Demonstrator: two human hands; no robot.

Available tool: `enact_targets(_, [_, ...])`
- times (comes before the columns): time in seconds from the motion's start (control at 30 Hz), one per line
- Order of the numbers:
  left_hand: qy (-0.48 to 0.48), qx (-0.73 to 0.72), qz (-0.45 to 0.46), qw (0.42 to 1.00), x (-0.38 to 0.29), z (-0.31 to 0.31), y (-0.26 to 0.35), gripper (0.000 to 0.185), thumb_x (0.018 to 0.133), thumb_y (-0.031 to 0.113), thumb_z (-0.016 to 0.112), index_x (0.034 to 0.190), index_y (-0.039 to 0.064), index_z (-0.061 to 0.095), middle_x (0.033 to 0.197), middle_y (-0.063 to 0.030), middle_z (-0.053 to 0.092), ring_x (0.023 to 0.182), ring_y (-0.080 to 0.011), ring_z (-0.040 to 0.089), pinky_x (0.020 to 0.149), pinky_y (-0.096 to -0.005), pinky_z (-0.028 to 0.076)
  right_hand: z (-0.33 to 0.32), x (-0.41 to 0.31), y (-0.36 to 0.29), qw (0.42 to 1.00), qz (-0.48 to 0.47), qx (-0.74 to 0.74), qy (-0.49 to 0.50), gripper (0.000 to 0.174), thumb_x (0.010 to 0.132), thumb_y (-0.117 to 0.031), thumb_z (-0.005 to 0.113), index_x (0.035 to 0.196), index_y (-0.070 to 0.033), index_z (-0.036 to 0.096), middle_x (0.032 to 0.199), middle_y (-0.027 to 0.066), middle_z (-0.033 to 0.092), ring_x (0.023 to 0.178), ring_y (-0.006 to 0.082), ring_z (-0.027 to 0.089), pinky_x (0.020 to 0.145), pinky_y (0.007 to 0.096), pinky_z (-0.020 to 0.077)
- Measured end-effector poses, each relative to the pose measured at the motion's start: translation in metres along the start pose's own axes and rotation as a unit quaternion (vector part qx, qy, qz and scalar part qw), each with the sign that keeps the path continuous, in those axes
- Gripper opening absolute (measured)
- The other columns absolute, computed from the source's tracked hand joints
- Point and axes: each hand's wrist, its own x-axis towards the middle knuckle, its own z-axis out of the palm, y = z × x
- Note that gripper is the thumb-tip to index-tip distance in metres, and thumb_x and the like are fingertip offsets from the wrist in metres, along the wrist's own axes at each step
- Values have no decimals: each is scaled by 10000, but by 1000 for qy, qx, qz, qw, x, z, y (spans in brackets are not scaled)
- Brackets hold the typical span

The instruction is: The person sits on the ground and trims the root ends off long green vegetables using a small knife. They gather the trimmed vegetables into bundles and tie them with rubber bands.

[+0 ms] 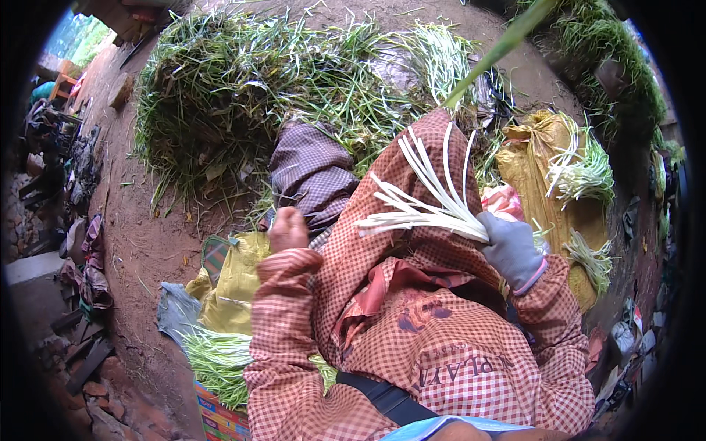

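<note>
My right hand (510, 248), in a grey glove with a pink cuff, grips a bunch of long white vegetable stalks (424, 215), perhaps chives or spring onions. Their pale ends fan out up and left over my raised knee, which checked red cloth (375, 204) covers. My bare left hand (288, 230) is curled into a loose fist beside the purple checked leg (311, 165). Nothing plainly shows in it, though its palm side is hidden. A blurred green blade (499, 55) crosses the upper right, close to the lens.
A large heap of green stalks and withered leaves (237, 93) lies ahead. Trimmed bunches (579, 171) rest on a yellow woven sack (529, 154) at right. More trimmed stalks (218, 361) sit above a printed carton (220, 413) at lower left. Rubble and wood scraps (83, 353) line the left.
</note>
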Motion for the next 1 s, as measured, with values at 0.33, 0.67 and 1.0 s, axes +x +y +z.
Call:
enact_targets(0.33, [-212,199,257,922,-44,12,74,262,942,290,613,1044,83,736,972,-133,708,975,-278,645,866,-404,504,2,1,-2,1000,6,-2,-1,299,772,-182,729,1038,-131,604,804,134,665,776,337,668,701,443,506])
enact_targets(0.67, [-312,381,225,841,-66,32,97,483,950,510,500,1181,125,678,1244,-134,632,1186,-321,559,933,-511,407,2,-3,-1,999,-1,6,36,278,781,-193,725,1026,-131,611,813,138,669,774,346,668,688,445,511])
enact_targets(1.0, [-316,-151,-38,936,-77,72,105,190,924,206,678,978,27,705,858,-138,689,802,-275,678,736,-342,519,6,0,-11,1000,-20,-7,22,254,794,-210,709,1008,-135,595,749,125,668,708,344,666,647,449,509])
